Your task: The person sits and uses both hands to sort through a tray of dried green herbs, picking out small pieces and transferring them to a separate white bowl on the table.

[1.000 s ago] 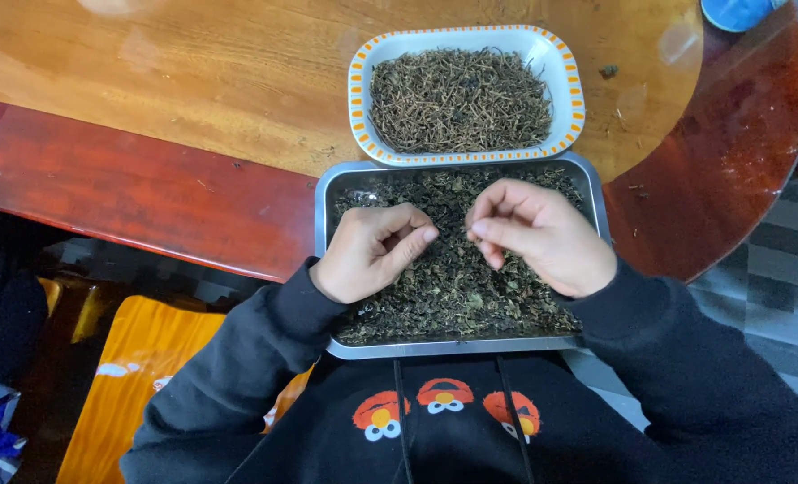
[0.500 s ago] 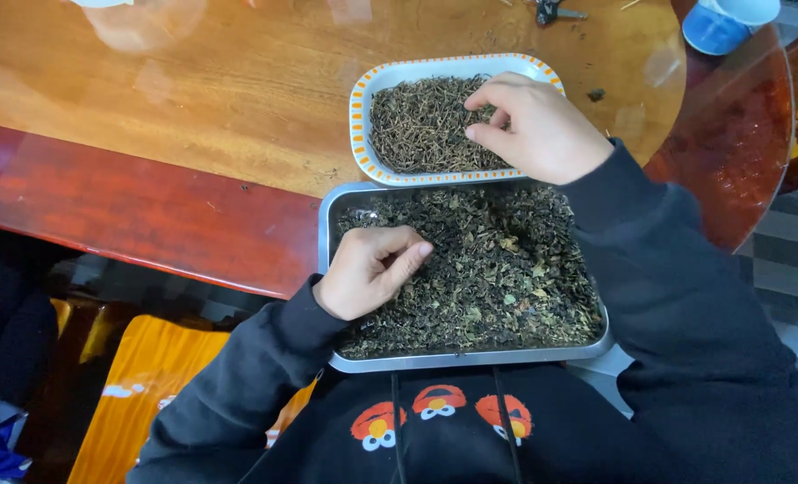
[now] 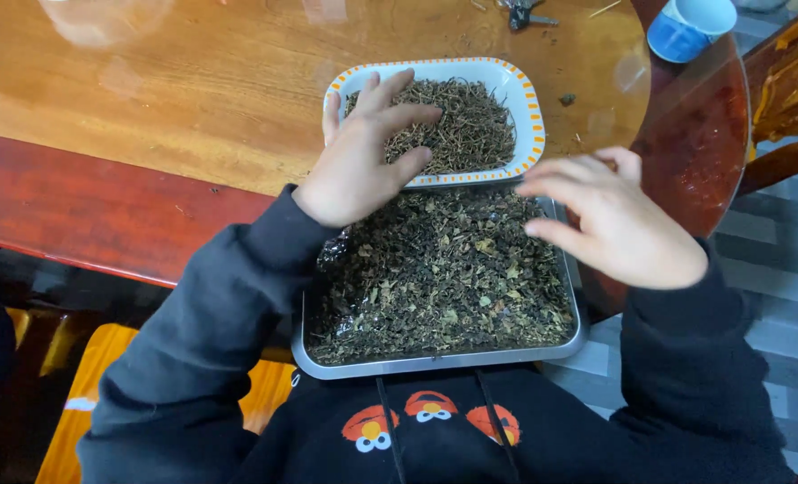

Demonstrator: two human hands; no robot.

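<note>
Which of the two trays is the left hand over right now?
The white tray with the orange-dotted rim; the left hand is spread over it, not the metal tray.

Glossy wooden table, red-brown edge, grey tiled floor

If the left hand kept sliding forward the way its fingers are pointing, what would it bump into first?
The left hand points up and to the right over the white dish with orange trim. It would probably meet the dried stems heaped in that dish first, though how high it hovers is unclear.
</note>
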